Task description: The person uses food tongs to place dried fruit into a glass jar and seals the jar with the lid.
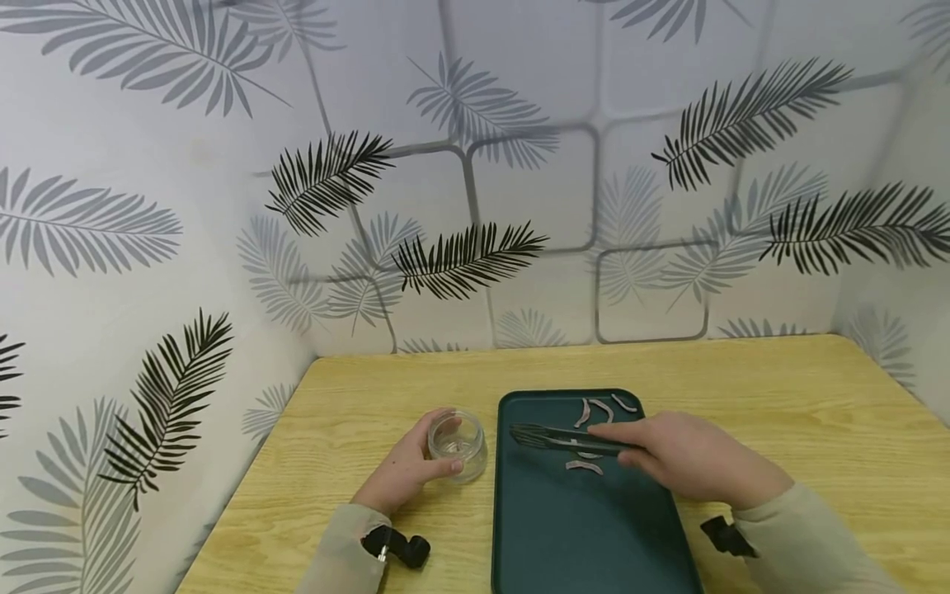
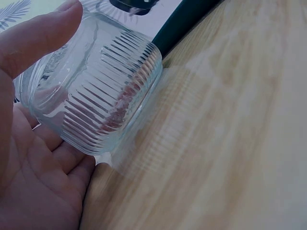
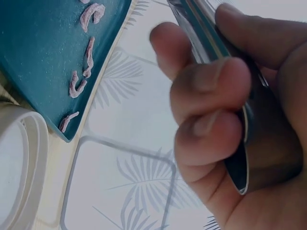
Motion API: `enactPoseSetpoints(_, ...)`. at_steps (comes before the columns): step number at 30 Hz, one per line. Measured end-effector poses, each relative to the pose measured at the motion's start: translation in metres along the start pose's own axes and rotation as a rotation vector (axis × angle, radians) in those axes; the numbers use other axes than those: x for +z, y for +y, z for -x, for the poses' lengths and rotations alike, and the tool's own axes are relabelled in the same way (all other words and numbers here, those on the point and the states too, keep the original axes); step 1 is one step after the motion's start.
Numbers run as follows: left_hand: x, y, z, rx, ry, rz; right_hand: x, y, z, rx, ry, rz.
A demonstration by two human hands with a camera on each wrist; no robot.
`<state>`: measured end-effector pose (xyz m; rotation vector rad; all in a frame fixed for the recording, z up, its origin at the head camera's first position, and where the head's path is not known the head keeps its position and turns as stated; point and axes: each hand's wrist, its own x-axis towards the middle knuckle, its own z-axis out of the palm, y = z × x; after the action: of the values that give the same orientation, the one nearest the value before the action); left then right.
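Hands [image 1: 404, 466] [image 1: 686, 454] holding jar [image 1: 466, 450] and tongs [image 1: 567, 435], dark tray [image 1: 575, 536], seemingly pinkish strips [image 1: 585, 467]

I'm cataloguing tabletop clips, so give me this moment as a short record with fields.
left hand: holds the glass jar
right hand: grips the tongs, their tips over the tray
jar contents: pinkish matter seen low through the glass
on tray: several thin, pale pinkish strips
surface: wood-grain table

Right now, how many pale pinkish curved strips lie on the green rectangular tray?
5 strips on the tray: three near its far edge, one partly behind long dark metal tongs, one on their near side; more may be hidden.
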<state>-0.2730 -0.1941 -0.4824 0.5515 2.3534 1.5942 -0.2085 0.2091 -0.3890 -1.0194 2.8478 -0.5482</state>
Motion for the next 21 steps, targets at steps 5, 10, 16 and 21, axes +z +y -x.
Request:
enactPoseSetpoints(5, 0.001, 0.002, 0.002, 0.007, 0.002, 0.005, 0.001, -0.003, -0.002, 0.006, 0.034, 0.046)
enactPoseSetpoints(10, 0.000, 0.002, 0.001, 0.014, 0.002, 0.010, 0.000, -0.006, -0.004, -0.008, 0.075, 0.065)
enactPoseSetpoints(16, 0.000, 0.001, 0.001, 0.024, -0.001, 0.015, 0.005, -0.011, -0.008, -0.041, 0.129, 0.057)
enactPoseSetpoints(21, 0.001, 0.001, 0.001, 0.024, 0.001, 0.010, 0.009, -0.017, -0.010, -0.064, 0.182, 0.057)
